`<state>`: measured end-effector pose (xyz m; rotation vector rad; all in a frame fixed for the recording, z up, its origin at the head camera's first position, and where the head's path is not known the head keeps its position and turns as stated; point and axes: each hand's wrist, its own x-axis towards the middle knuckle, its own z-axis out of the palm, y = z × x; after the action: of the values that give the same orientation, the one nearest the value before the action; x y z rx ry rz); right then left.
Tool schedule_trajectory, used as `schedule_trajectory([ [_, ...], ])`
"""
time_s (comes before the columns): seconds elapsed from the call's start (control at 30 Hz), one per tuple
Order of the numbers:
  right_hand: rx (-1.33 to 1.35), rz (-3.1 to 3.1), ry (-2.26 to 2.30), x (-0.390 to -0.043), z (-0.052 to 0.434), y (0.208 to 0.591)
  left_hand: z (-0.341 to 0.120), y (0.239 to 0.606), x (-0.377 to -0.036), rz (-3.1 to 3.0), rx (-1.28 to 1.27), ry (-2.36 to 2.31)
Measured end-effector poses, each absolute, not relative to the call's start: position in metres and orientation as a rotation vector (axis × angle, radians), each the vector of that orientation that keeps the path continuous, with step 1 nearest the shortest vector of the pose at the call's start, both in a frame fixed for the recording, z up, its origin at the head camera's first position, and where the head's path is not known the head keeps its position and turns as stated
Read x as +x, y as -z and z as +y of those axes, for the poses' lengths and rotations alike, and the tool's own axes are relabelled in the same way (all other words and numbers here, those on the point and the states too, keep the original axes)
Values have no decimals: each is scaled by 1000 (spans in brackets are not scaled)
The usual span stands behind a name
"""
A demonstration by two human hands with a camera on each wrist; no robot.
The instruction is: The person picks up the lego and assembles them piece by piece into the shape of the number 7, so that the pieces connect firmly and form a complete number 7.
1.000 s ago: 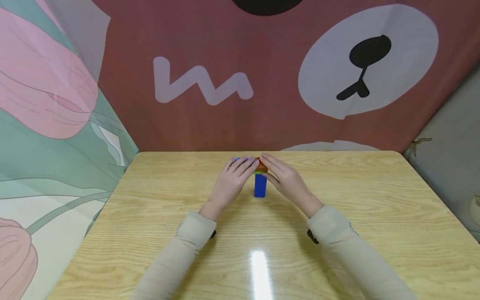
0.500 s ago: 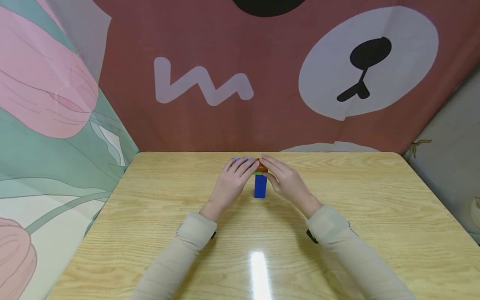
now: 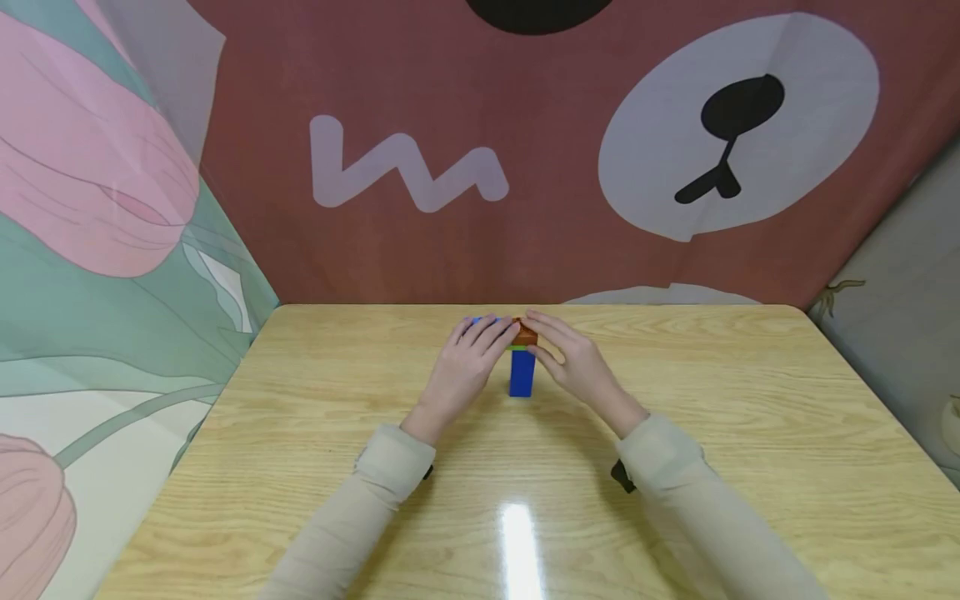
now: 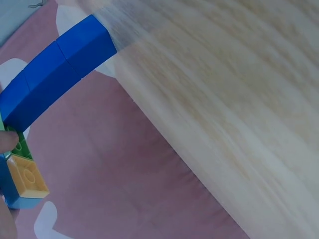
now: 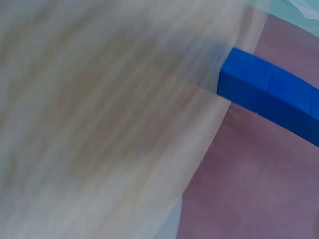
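Observation:
A blue column of stacked toy bricks stands upright on the table, topped by a green brick and an orange brick. My left hand holds the top from the left, fingers over the bricks, partly hiding blue ones there. In the left wrist view, its thumb touches the green brick, beside a pale orange brick with its hollow underside showing. From the right, my right hand holds the orange brick's edge, thumb lower down. The right wrist view shows only the blue column.
The wooden table ends just behind the bricks, against a reddish-brown cloth with a printed bear. Floral cloth hangs at the left. A light reflection lies on the tabletop near the front.
Both hands stay at the top of the bricks with hardly any motion. The right hand's fingers have shifted very slightly, and the orange brick shows a little more.

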<state>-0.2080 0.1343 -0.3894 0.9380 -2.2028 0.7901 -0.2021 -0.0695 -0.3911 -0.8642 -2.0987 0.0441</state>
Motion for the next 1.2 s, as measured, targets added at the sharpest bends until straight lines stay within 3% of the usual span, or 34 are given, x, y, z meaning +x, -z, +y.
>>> schedule_trajectory([
  [0.37, 707, -2474, -1474, -210, 138, 390, -69, 387, -198, -2219, -895, 138],
  [0.5, 696, -2498, -1539, -211, 139, 388, -72, 383, -197, -2307, -869, 443],
  [0.83, 575, -2564, -1620, -211, 139, 390, -88, 395, -209, -2414, -433, 1499],
  [1.2, 532, -2605, -1650, -206, 138, 393, -99, 401, -211, -2319, -459, 1793],
])
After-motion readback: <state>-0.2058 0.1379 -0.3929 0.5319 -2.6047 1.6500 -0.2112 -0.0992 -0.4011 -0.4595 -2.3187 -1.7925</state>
